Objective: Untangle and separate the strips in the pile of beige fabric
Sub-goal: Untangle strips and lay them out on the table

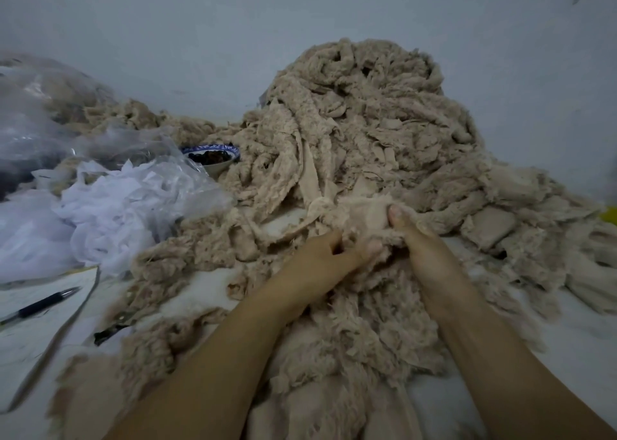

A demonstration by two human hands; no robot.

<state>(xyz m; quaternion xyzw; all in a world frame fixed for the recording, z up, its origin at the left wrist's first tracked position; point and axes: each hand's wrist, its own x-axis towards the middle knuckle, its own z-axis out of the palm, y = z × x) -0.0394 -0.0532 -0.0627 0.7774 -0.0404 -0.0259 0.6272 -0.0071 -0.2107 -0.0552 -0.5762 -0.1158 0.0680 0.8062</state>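
At the near edge of the pile [367, 122], the left hand [317, 256] and right hand [420, 242] pinch one bunched strip [360, 216] with curled fingers.

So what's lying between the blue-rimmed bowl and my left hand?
Only tangled beige fabric strips lie between the bowl and your left hand in the head view.

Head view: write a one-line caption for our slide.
Untangling: left hand and right hand grip a beige strip at the foot of the tangled fabric pile.

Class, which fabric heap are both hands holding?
The big beige pile in the centre; left hand and right hand pinch its strips. The white heap lies untouched at left.
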